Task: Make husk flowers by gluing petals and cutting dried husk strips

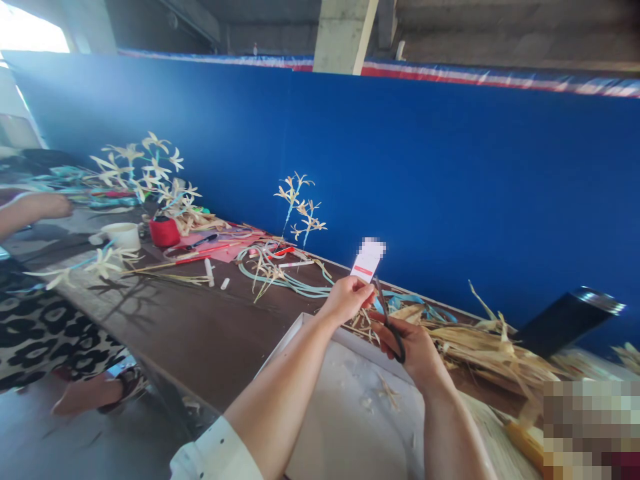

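Note:
My left hand (349, 298) is closed in a pinch above the far edge of a shallow white box (345, 400); what its fingertips hold is too small to make out. Just beyond it stands a white, screen-like panel with a red strip (367, 267), partly blurred; whether the hand touches it I cannot tell. To the right, my right hand (410, 347) grips dark-handled scissors (399, 343), blades pointing up beside the left fingers. Below and right of the hands lie dry husk strips (465, 343) and pale blue strips (425, 307). Small husk scraps (390, 392) lie in the box.
Husk flowers on blue stems (300, 207) stand near the blue partition (450, 167). On the left are a white mug (123, 236), a red spool-like object (165, 231) and blue cords (280, 283). A dark tumbler (570, 323) leans at right. Another person's hand (50, 206) is at far left.

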A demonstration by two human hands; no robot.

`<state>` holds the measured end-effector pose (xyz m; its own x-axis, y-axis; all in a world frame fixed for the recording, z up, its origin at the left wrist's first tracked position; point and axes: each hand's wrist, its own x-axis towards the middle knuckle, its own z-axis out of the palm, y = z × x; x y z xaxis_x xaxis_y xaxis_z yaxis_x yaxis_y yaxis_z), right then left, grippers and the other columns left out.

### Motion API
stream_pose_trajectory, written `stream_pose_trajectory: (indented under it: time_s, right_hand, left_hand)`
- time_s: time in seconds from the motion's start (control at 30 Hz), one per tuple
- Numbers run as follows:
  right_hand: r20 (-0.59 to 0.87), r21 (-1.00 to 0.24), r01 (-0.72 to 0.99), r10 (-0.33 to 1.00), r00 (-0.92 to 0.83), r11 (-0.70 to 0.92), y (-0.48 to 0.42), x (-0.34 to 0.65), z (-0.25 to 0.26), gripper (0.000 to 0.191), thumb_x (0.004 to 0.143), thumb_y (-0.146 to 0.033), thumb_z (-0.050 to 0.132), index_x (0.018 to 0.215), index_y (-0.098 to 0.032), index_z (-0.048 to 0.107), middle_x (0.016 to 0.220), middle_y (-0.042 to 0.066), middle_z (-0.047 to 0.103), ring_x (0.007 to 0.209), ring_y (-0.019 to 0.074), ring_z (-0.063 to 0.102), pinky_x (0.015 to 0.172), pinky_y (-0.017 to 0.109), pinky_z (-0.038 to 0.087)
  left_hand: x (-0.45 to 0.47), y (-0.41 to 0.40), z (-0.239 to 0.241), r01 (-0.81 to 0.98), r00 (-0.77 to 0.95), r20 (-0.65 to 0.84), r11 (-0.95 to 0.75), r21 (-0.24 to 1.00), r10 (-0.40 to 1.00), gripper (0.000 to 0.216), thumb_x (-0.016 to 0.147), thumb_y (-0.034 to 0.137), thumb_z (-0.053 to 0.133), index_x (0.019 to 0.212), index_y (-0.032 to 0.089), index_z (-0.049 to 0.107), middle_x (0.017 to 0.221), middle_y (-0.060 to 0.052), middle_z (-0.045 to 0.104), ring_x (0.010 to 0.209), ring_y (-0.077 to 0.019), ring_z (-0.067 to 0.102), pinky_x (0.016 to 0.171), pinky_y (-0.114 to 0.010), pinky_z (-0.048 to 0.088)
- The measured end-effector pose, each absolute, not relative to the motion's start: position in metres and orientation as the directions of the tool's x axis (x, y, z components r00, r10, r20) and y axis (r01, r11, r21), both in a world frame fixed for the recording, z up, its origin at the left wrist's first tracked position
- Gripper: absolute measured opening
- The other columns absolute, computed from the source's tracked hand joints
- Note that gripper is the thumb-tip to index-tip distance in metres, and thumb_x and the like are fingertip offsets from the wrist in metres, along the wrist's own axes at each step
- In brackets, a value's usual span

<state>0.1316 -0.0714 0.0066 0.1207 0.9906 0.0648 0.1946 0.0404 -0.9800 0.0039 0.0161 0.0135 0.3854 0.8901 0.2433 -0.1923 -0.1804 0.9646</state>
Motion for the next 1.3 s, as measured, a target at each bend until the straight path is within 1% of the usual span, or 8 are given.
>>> stream_pose_trajectory:
  time_s: [0.13, 0.27, 0.4, 0.57, 0.7, 0.9, 1.1, 1.3]
  right_hand:
    - [0.093, -0.994, 0.076, 0.963, 0.252, 0.077, -0.066, 0.137, -0.002, 0.045, 0.061, -0.037, 0.075, 0.101, -0.017, 0.067, 0.050, -0.003, 0.054, 0.046, 0.0091, 0.044, 0.044, 0.022, 0.032]
    - [0.087, -0.989, -0.081, 0.921, 0.379, 0.127, -0.061, 0.143, -0.010, 0.048, 0.058, -0.035, 0.077, 0.101, -0.020, 0.066, 0.063, 0.000, 0.061, 0.054, 0.0114, 0.052, 0.045, 0.021, 0.034]
    - [0.096, -0.960, -0.201, 0.900, 0.425, 0.197, -0.059, 0.143, -0.009, 0.046, 0.058, -0.027, 0.077, 0.102, -0.021, 0.065, 0.065, 0.000, 0.060, 0.057, 0.0091, 0.052, 0.043, 0.017, 0.033]
    - [0.098, -0.908, -0.324, 0.887, 0.450, 0.265, -0.061, 0.138, -0.001, 0.049, 0.056, -0.019, 0.078, 0.102, -0.023, 0.064, 0.069, -0.001, 0.060, 0.059, 0.0080, 0.051, 0.042, 0.014, 0.034]
    - [0.098, -0.892, -0.357, 0.890, 0.446, 0.277, -0.062, 0.137, 0.002, 0.047, 0.055, -0.021, 0.078, 0.100, -0.023, 0.065, 0.072, 0.000, 0.061, 0.061, 0.0085, 0.052, 0.042, 0.013, 0.035]
    - [0.139, -0.876, -0.367, 0.893, 0.427, 0.312, -0.062, 0.140, -0.002, 0.046, 0.058, -0.019, 0.077, 0.102, -0.023, 0.063, 0.064, -0.003, 0.056, 0.057, 0.0062, 0.048, 0.042, 0.012, 0.035]
    - [0.113, -0.865, -0.403, 0.899, 0.424, 0.299, -0.061, 0.141, -0.002, 0.045, 0.060, -0.020, 0.076, 0.102, -0.023, 0.063, 0.061, -0.003, 0.054, 0.056, 0.0065, 0.048, 0.043, 0.013, 0.036]
    - [0.100, -0.851, -0.433, 0.901, 0.421, 0.297, -0.061, 0.144, -0.003, 0.042, 0.062, -0.019, 0.074, 0.102, -0.022, 0.062, 0.060, -0.002, 0.056, 0.054, 0.0069, 0.048, 0.043, 0.013, 0.036]
  left_hand:
    - [0.004, 0.017, 0.012, -0.195, 0.375, 0.239, -0.176, 0.965, 0.896, 0.023, 0.074, 0.035, 0.056, 0.075, 0.012, 0.057, 0.073, -0.006, 0.063, 0.061, -0.0113, 0.057, 0.061, -0.024, 0.046]
    - [0.003, 0.019, 0.009, -0.108, 0.371, 0.304, -0.284, 0.953, 0.877, 0.030, 0.074, 0.041, 0.055, 0.080, 0.012, 0.063, 0.076, -0.006, 0.065, 0.063, -0.0123, 0.057, 0.062, -0.024, 0.045]
    - [0.003, 0.018, 0.007, -0.050, 0.374, 0.343, -0.351, 0.935, 0.862, 0.032, 0.073, 0.043, 0.055, 0.082, 0.013, 0.065, 0.076, -0.005, 0.065, 0.063, -0.0119, 0.055, 0.060, -0.023, 0.042]
    - [0.005, 0.012, 0.010, -0.049, 0.408, 0.359, -0.373, 0.927, 0.839, 0.032, 0.074, 0.040, 0.056, 0.083, 0.012, 0.066, 0.071, -0.004, 0.063, 0.060, -0.0104, 0.052, 0.058, -0.022, 0.039]
    - [0.010, 0.008, 0.011, -0.047, 0.424, 0.381, -0.400, 0.915, 0.821, 0.028, 0.072, 0.037, 0.059, 0.080, 0.012, 0.067, 0.069, -0.003, 0.062, 0.061, -0.0105, 0.051, 0.059, -0.021, 0.039]
    - [0.016, 0.006, 0.007, -0.082, 0.452, 0.374, -0.380, 0.922, 0.810, 0.028, 0.070, 0.038, 0.061, 0.080, 0.013, 0.067, 0.071, -0.003, 0.062, 0.063, -0.0105, 0.051, 0.061, -0.021, 0.038]
    - [0.016, 0.006, 0.005, -0.056, 0.491, 0.315, -0.331, 0.942, 0.813, 0.032, 0.071, 0.041, 0.058, 0.081, 0.012, 0.067, 0.069, -0.002, 0.060, 0.059, -0.0093, 0.049, 0.058, -0.021, 0.038]
    - [0.017, 0.008, 0.002, -0.064, 0.507, 0.270, -0.277, 0.959, 0.818, 0.036, 0.072, 0.044, 0.056, 0.086, 0.012, 0.066, 0.076, -0.005, 0.062, 0.065, -0.0112, 0.052, 0.061, -0.022, 0.041]
